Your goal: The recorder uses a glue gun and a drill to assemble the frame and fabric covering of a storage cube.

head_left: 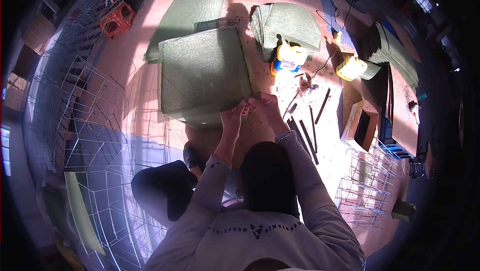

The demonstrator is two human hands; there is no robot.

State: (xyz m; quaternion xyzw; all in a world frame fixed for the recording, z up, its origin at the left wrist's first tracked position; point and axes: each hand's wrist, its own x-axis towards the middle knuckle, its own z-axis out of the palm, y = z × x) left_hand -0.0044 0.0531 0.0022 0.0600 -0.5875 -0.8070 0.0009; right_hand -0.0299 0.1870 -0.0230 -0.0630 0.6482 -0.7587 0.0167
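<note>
A wide pink floor (135,56) carries wire-mesh frames (95,121) along the person's left, and in front of the knees lies a large square green mat panel (205,71) on top of other green sheets, with a second folded stack of green mats (290,26) just beyond it to the right. Smaller still, 2 yellow jugs (290,56) stand near that stack and thin dark rods (307,138) lie on the floor to the right. Both hands meet at the panel's near right corner: the left hand (232,118) and the right hand (267,108) each have fingers closed, pinching that edge.
</note>
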